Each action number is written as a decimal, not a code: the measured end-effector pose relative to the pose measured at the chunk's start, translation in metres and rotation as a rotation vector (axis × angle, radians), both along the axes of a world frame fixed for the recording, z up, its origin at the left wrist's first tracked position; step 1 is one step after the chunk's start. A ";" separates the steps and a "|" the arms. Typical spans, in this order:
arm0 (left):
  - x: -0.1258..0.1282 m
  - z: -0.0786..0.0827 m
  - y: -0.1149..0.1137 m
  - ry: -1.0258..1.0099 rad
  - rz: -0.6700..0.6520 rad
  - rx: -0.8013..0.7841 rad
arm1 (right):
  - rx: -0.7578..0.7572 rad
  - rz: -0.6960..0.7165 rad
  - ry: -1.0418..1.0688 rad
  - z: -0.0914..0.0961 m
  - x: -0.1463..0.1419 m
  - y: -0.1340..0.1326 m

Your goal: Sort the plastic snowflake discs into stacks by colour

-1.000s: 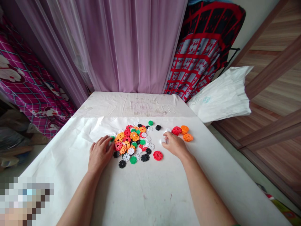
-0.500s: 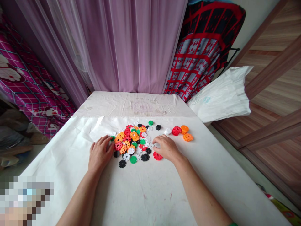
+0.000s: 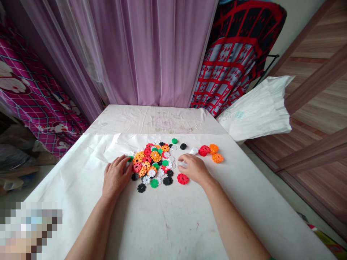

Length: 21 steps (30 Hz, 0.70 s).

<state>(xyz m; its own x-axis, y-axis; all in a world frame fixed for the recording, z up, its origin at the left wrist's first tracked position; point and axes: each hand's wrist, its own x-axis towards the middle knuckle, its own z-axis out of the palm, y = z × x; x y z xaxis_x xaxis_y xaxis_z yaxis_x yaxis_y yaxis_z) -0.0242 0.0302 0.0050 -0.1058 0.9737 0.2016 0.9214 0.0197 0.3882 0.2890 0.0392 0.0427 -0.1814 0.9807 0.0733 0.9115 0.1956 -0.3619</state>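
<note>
A loose pile of flower-shaped notched plastic discs (image 3: 146, 158) in orange, red, green, white and black lies on the white-covered table (image 3: 162, 227). My left hand (image 3: 117, 175) rests at the pile's left edge, fingers loosely bent and apart, fingertips by a green disc (image 3: 130, 159). On the other side, my right hand (image 3: 193, 168) is curved, with a gap between thumb and index finger; I see no disc clearly held in it. Just below its thumb is a red disc (image 3: 183, 179). Black discs (image 3: 167, 180) and white discs (image 3: 170, 165) lie to its left.
Right of the pile sit small groups of white (image 3: 194, 151), red (image 3: 204, 150) and orange discs (image 3: 217, 158). A single black disc or stack (image 3: 183, 146) and a green one (image 3: 174, 141) lie behind. A white bag (image 3: 255, 110) hangs at the table's right edge. Purple curtains (image 3: 159, 54) stand beyond.
My right hand has shifted slightly right, away from the pile, and more of the red disc below it shows. My left hand stays in place.
</note>
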 end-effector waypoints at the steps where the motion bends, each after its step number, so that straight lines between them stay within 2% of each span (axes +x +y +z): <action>1: 0.000 0.000 0.000 -0.003 -0.003 0.000 | 0.022 -0.045 0.021 0.002 0.008 0.002; 4: -0.001 -0.001 0.000 -0.003 -0.007 0.007 | 0.038 -0.172 0.057 0.006 0.030 0.005; 6: -0.001 -0.001 0.001 0.004 -0.009 0.021 | -0.005 -0.204 0.057 0.005 0.039 0.007; 9: -0.001 -0.001 0.001 0.008 -0.018 0.028 | -0.047 -0.191 0.028 0.001 0.039 0.007; 21: -0.001 0.000 0.000 0.002 -0.012 0.020 | -0.032 -0.134 -0.035 -0.009 0.029 0.005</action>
